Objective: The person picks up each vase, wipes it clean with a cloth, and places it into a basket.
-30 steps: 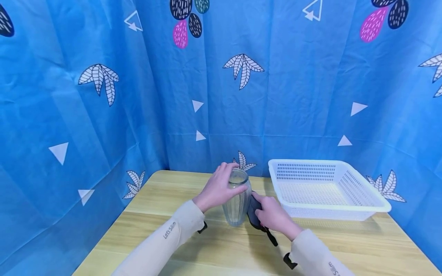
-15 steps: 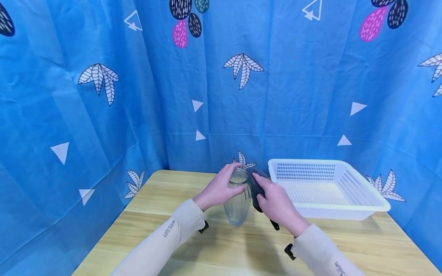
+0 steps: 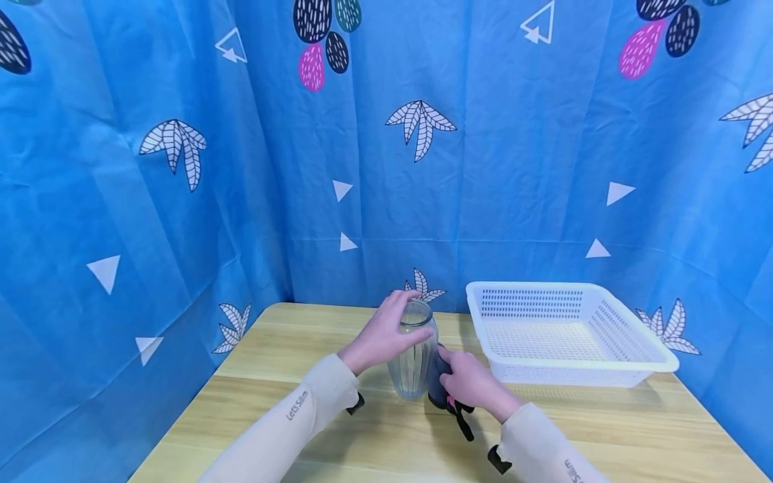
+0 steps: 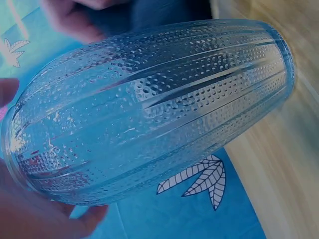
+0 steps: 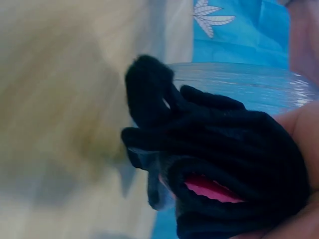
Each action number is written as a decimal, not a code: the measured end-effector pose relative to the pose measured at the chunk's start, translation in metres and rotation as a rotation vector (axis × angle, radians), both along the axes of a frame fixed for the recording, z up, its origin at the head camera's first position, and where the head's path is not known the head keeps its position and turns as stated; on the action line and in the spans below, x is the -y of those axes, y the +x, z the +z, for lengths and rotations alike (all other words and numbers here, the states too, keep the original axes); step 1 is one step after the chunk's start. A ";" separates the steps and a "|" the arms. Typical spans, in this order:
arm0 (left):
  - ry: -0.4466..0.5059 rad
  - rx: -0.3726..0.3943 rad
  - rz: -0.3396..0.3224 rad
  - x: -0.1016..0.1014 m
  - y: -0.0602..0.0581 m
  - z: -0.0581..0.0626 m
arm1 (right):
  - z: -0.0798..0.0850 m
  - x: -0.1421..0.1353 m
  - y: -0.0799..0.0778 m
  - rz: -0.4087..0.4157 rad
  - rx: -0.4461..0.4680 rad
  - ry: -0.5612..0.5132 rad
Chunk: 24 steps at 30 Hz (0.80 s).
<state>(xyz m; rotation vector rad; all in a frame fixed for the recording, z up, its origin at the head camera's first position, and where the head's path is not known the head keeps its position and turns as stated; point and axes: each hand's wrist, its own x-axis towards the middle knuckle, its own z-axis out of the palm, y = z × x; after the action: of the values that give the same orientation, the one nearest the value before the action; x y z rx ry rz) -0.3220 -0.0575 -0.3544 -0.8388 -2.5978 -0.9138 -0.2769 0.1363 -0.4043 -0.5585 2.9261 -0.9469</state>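
From my head view, a blue printed curtain (image 3: 513, 181) walls off the back and left side of the pale wooden desk (image 3: 302, 345), and a white perforated plastic basket (image 3: 586, 363) sits on the desk's right side, just past the right hand (image 3: 474, 384). Near the middle I see a clear glass vase (image 3: 410, 365), mouth up and base low over the desk, the left hand (image 3: 382, 335) gripping it about the rim. The right hand holds a bunched dark cloth (image 3: 438, 384) along the vase's right side, covering part of that flank from me; a black strap (image 3: 464, 426) hangs from the bundle. My left wrist view is nearly filled by the vase: see-through, with smooth lengthwise ribs between bands of raised dots and a thick rounded lip. The cloth shows blurred behind it. On my right wrist view the cloth blocks most of the vase, heaped in black folds around a bright pink patch (image 5: 212, 189); I can't tell whether cloth and glass touch.
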 end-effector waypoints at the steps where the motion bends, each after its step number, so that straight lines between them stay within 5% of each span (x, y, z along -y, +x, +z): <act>1: -0.011 -0.015 0.009 0.000 0.000 0.000 | -0.003 0.000 0.000 0.009 0.023 0.005; 8: -0.030 -0.032 0.077 0.000 0.001 -0.002 | -0.005 0.000 0.004 -0.007 0.012 -0.072; 16: -0.052 -0.091 0.080 0.001 0.001 0.003 | 0.030 -0.002 0.018 -0.111 -0.053 -0.128; 24: 0.027 0.037 -0.009 0.000 0.001 0.004 | 0.053 -0.001 0.021 -0.118 -0.429 -0.080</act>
<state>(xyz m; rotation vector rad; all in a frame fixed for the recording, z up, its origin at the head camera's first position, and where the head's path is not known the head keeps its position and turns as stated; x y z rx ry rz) -0.3214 -0.0579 -0.3500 -0.8355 -2.6083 -0.9737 -0.2554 0.1368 -0.3515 -0.6744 3.3435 -1.0810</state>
